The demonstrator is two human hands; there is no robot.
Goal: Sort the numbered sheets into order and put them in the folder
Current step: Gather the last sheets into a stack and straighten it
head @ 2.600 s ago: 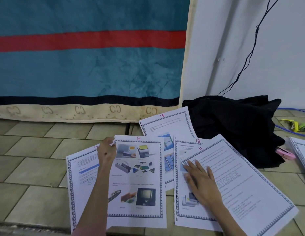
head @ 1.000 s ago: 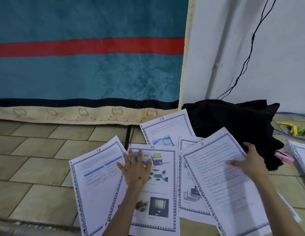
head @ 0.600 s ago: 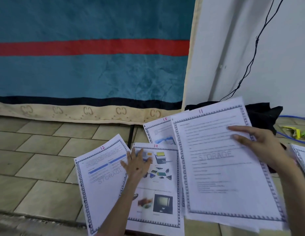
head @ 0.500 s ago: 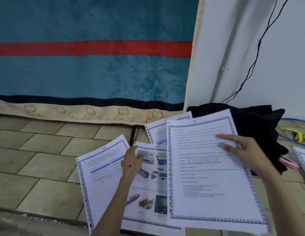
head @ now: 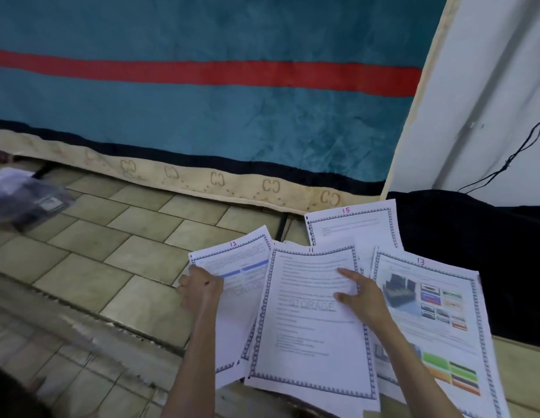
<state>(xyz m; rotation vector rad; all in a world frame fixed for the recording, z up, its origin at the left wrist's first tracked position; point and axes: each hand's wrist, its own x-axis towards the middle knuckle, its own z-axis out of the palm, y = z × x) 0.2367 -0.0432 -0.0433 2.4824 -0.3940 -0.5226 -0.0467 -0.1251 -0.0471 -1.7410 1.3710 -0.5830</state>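
Sheets numbered 11, 12, 13 and 15, fanned out on tiled floor [head: 117,260] close to hanging teal blanket [head: 202,116]. Sheet 11 [head: 305,333] topmost, text page with faint "STORAGE" watermark, overlapping sheet 12 [head: 244,263] on one side and edge of sheet 13 [head: 437,315] on other. Sheet 15 [head: 353,227] farthest back, near blanket hem, lower part hidden under sheet 11. Sheet 13 printed with colour pictures, lying partly against black cloth [head: 474,251] heaped at wall foot.

Left hand [head: 199,292] at outer edge of sheet 12, fingers curled round paper edge, gripping it. Right hand [head: 360,297] on sheet 11, forefinger and thumb stretched flat across page, pressing down; not curled round it. Forearms entering from bottom of view.

No folder identified with certainty. Blurred clear plastic item [head: 24,197] on floor at far left, well apart from sheets; contents unreadable.

Blanket with red stripe, dark band and beige patterned hem. White wall [head: 489,86] beside it, thin black cable [head: 510,158] running down wall toward black cloth.
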